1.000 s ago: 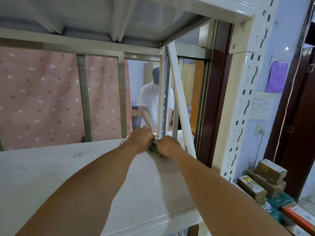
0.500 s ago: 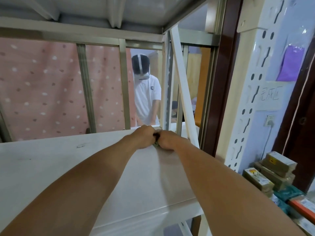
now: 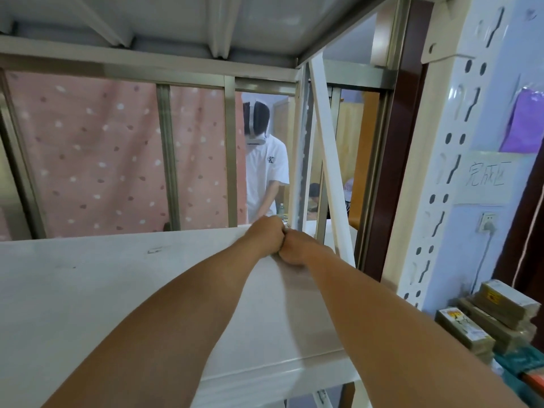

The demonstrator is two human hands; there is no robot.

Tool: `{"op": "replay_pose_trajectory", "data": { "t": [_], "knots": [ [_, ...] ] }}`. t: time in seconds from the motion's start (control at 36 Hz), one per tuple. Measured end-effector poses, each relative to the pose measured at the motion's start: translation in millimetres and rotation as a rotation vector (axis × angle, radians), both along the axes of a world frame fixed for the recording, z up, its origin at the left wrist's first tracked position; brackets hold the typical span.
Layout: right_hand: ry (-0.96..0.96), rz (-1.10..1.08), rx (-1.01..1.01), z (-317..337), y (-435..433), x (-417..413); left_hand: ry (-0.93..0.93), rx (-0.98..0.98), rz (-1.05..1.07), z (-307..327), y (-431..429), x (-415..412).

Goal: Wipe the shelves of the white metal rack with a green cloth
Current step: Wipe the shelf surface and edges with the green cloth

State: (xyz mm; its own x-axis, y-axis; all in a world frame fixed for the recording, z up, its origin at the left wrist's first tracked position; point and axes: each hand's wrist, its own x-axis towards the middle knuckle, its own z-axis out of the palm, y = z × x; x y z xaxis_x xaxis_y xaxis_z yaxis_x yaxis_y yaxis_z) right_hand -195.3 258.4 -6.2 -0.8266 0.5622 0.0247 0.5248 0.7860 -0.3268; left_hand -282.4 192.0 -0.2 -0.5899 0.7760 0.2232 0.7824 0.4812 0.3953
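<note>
Both hands are balled into fists, knuckles touching, at the far right corner of the shelf (image 3: 123, 293): left hand (image 3: 265, 235), right hand (image 3: 297, 247). The green cloth is presumably bunched between them, but I can't actually see it. Risk from here: the diagonal brace (image 3: 326, 148) sits just beside the right hand, so a wide swipe could bang knuckles on it.

Both arms reach forward, left hand (image 3: 266, 236) and right hand (image 3: 297, 248) fisted, knuckles touching.
</note>
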Motion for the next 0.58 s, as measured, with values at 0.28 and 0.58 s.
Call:
{"op": "replay_pose_trajectory", "data": {
  "t": [0.28,0.58],
  "knots": [
    [-0.031,0.026,-0.05,-3.9,6.2,-15.6,-0.017,-0.161,-0.09,-18.5,2.5,-13.8],
    [-0.111,0.101,0.06,-7.8,9.3,-28.0,0.003,-0.208,0.028,-19.6,-15.5,-20.4]
  ]
}}
